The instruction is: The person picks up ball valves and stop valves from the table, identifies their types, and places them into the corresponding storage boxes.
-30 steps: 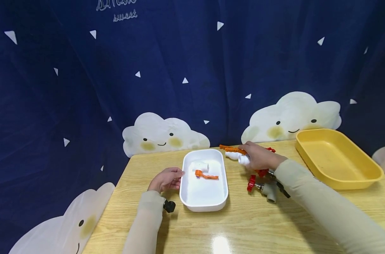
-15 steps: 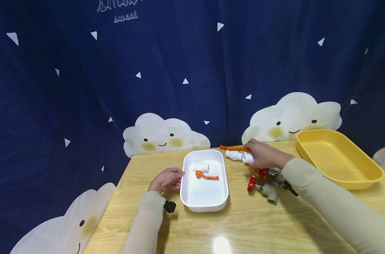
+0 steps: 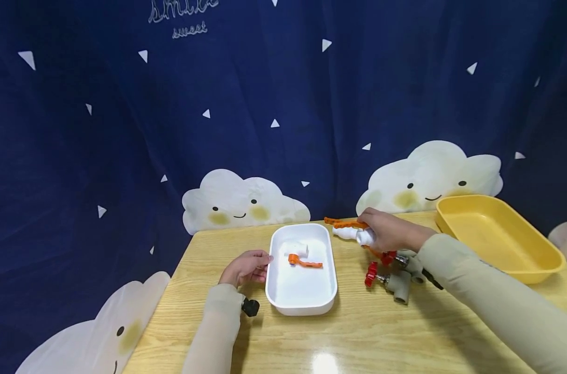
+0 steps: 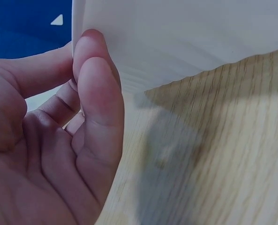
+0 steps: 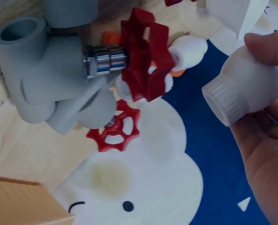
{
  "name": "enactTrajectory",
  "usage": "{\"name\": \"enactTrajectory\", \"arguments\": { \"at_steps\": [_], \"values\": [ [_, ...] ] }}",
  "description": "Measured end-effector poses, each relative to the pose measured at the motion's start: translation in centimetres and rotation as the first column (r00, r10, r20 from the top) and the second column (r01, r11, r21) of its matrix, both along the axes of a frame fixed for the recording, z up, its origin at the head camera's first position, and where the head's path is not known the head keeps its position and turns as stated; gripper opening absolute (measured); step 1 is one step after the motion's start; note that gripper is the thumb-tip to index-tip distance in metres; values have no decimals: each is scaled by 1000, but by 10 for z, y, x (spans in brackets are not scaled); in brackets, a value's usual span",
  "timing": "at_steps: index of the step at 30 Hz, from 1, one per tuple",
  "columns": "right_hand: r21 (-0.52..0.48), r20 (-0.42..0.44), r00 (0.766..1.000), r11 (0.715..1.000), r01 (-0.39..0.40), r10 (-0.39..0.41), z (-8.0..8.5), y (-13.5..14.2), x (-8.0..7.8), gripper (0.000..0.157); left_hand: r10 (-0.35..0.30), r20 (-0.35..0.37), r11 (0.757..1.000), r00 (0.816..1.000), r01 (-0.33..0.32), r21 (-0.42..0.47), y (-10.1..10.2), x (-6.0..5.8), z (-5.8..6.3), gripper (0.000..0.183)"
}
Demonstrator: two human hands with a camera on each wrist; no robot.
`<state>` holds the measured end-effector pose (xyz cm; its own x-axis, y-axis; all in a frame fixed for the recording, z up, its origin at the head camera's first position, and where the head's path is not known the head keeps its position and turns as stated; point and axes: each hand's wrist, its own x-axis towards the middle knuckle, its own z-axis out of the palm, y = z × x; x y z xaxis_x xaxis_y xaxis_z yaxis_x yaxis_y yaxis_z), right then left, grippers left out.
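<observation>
At far left, my left hand (image 3: 247, 267) pinches the left wall of the box (image 3: 302, 296), which rests on the counter (image 3: 283, 340). Inside the box, toward its far half, lies a boxed valve (image 3: 300, 251), white, its orange handle pointing right. Just past the box's right side, near the counter's far edge, is a loose valve (image 3: 344, 232), also white, with two orange handles (image 3: 330, 220) showing behind it; which handle belongs to which valve I cannot tell. Beside it, my right hand (image 3: 390, 230) grasps the held valve (image 5: 242, 89), white too, thumb above and fingers beneath, the ribbed mouth poking out. Whether it is off the counter I cannot tell. Nearer to me, below that hand, sit the grey valves (image 3: 397, 285) with red wheels (image 3: 370, 274), bunched close together. Farthest right is the yellow tray (image 3: 522, 269).

I judge the step in hand to be picking up one white valve from the group while my left hand steadies the box. The next move, I think, calls for a firm grip and a lift high enough that the orange handles do not snag on each other or on the red wheels
</observation>
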<state>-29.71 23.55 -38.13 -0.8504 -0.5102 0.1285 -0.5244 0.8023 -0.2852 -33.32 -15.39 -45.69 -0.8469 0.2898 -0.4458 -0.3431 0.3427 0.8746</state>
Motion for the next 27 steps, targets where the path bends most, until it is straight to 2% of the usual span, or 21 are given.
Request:
{"name": "enactTrajectory", "arguments": {
  "at_steps": [5,11,18,27],
  "values": [
    [24,20,1000,1000,-1,1,6,-8,4,56,7,-4,1000,1000,-7,1,0,0,0,11],
    [44,19,999,999,-31,30,4,-16,6,54,16,0,1000,1000,-16,4,0,0,-1,12],
    [32,84,996,999,-3,1,4,-24,11,54,14,3,1000,1000,-14,12,1,-1,-2,12],
    [56,58,998,998,-3,0,2,-31,14,54,-1,5,1000,1000,1,14,-1,-1,-3,13]
  ]
}}
